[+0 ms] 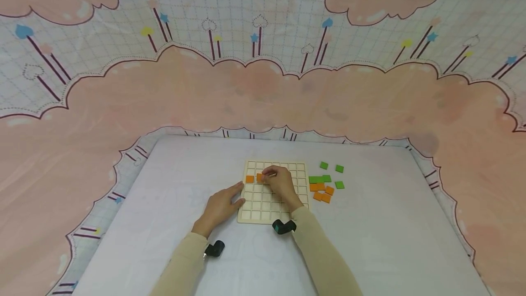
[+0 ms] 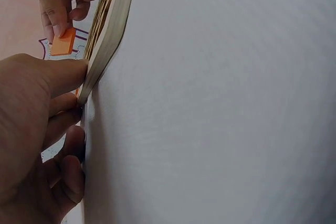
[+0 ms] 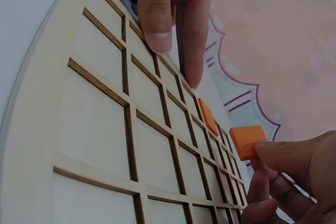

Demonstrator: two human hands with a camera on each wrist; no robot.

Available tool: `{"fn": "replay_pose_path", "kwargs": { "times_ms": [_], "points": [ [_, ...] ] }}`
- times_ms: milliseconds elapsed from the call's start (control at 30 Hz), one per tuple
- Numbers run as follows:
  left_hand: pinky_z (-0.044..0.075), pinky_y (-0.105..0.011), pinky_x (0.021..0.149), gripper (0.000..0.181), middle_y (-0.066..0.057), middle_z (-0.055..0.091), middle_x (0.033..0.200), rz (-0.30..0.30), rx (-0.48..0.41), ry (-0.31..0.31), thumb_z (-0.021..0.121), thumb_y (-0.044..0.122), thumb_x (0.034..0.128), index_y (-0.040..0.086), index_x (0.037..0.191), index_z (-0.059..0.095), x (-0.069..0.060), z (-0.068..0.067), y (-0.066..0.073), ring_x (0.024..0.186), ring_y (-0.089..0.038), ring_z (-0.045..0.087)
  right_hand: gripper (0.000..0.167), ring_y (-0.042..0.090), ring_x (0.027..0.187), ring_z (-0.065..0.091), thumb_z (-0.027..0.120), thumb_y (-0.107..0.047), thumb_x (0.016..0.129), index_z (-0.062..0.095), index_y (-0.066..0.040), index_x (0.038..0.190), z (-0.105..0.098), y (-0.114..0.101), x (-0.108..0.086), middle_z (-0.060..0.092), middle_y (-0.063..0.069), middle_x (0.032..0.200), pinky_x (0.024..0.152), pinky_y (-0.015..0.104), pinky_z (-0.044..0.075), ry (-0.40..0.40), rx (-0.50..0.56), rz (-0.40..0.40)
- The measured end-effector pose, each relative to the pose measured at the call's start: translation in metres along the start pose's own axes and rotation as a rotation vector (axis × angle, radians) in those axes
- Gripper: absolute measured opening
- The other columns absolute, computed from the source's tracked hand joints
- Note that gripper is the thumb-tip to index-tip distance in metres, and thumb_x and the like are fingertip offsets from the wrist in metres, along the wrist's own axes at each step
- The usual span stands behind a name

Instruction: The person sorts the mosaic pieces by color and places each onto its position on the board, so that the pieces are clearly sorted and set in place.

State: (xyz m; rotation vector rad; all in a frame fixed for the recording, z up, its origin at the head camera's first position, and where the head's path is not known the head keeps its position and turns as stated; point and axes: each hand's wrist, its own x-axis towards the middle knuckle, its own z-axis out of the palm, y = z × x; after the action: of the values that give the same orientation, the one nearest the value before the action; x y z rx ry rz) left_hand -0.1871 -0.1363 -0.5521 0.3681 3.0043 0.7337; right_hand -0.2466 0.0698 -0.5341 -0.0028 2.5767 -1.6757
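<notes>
While the left hand (image 1: 219,205) touches the left edge of the gridded wooden board (image 1: 255,216), the right hand (image 1: 282,184) pinches an orange tile (image 3: 248,140).
Raised over the grid between thumb and fingertips, it is near a seated orange tile (image 1: 249,179) in the leftmost column; the left thumb and forefinger are spread, and loose green tiles (image 1: 339,168) and orange tiles (image 1: 326,198) lie right of the board.
</notes>
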Motion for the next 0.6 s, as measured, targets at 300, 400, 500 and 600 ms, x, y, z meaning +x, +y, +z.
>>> {"fn": "replay_pose_path", "kwargs": {
  "times_ms": [300,400,500,600],
  "points": [
    [0.046,-0.048,0.109,0.057,-0.003,0.051,0.149,-0.007,-0.008,-0.002,0.066,0.034,0.0936,0.012,0.144,0.051,-0.002,0.0003,0.0006,0.133,-0.03,0.054,0.006,0.013,0.078,0.063,0.075,-0.011,0.086,0.074,-0.012,0.092,0.0012,0.0022,0.0006,0.071,0.004,0.089,0.069,0.024,0.052,-0.007,0.002,0.006],
    [0.046,-0.047,0.109,0.056,-0.003,0.051,0.149,-0.004,-0.008,0.004,0.066,0.034,0.0938,0.012,0.143,0.051,-0.0018,0.0,0.0,0.133,-0.03,0.054,0.006,0.013,0.076,0.063,0.074,-0.011,0.086,0.075,-0.012,0.093,0.0016,0.0027,0.0027,0.071,0.004,0.089,0.066,0.023,0.053,-0.003,0.008,-0.002],
    [0.045,-0.047,0.109,0.056,-0.003,0.051,0.149,-0.005,-0.012,0.006,0.066,0.033,0.0939,0.012,0.143,0.051,-0.0012,-0.0003,0.0002,0.133,-0.029,0.053,0.007,0.013,0.073,0.063,0.074,-0.01,0.086,0.075,-0.011,0.092,0.0022,0.0039,0.0057,0.071,0.004,0.087,0.064,0.023,0.052,0.004,0.0,-0.007],
    [0.046,-0.047,0.109,0.056,-0.003,0.051,0.149,-0.006,-0.014,0.005,0.066,0.033,0.0937,0.012,0.144,0.051,-0.0014,-0.0003,0.0008,0.133,-0.029,0.053,0.007,0.012,0.071,0.063,0.074,-0.009,0.085,0.076,-0.012,0.091,0.0032,0.0055,0.0072,0.071,0.003,0.085,0.065,0.023,0.052,0.005,-0.014,-0.001]
  ]
}}
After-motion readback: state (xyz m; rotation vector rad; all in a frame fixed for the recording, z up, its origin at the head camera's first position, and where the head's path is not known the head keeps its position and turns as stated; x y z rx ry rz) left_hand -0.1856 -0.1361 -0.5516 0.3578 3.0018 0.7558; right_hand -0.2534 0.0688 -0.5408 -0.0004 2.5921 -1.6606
